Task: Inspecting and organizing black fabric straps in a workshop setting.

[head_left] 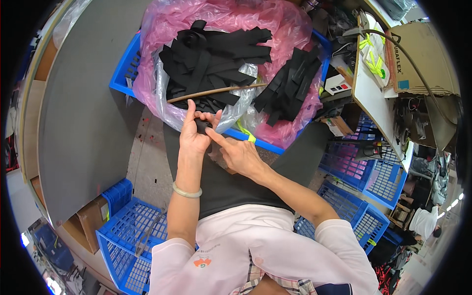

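Observation:
My left hand [193,136], palm up with the thumb raised, has its fingers curled round a small black fabric strip [202,126]. The index finger of my right hand [242,156] reaches across and touches that strip, while its other fingers are curled under. Whether they hold anything is hidden. Just beyond both hands is a blue crate [269,146] lined with pink plastic film [216,17]. Inside it lie a large heap of black strips [201,56] and a smaller bundle of black strips [292,81]. A thin brown rod [216,92] lies across the crate's contents.
A grey tabletop [83,113] runs along the left. Blue baskets [132,231] stand low on the left, with more blue baskets [354,216] at right. A white shelf [378,108] bearing a cardboard box [423,56] juts in at right. Yellow-green cord [246,132] hangs over the crate's near rim.

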A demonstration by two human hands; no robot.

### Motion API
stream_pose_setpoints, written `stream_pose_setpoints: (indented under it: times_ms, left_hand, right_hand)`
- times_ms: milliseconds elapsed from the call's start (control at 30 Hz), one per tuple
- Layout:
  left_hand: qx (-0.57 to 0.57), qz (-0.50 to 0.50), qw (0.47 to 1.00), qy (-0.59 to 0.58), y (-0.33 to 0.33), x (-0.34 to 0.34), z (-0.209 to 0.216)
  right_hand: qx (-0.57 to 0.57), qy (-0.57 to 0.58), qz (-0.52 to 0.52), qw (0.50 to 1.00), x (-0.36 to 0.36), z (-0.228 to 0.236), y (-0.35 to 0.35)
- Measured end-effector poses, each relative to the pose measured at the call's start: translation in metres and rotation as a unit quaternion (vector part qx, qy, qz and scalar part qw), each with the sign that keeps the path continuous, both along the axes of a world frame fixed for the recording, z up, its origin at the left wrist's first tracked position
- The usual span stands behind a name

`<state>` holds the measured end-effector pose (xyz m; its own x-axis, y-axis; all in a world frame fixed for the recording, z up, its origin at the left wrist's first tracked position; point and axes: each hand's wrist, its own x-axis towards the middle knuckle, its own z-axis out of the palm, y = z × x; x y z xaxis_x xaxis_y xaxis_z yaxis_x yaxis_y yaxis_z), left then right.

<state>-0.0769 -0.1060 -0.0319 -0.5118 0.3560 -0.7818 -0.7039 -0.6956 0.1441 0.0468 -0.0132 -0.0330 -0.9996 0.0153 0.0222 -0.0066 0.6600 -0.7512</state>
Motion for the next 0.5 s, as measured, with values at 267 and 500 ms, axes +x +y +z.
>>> stream_pose_setpoints:
  times_ms: [267, 500]
  left_hand:
    - [-0.071, -0.060, 0.991, 0.096, -0.002, 0.024, -0.020]
    - [-0.033, -0.061, 0.993, 0.096, -0.014, 0.009, -0.029]
  right_hand:
    - [0.154, -0.041, 0.042, 0.986, -0.013, -0.003, -0.003]
    - [0.158, -0.035, 0.091, 0.983, -0.040, -0.009, -0.012]
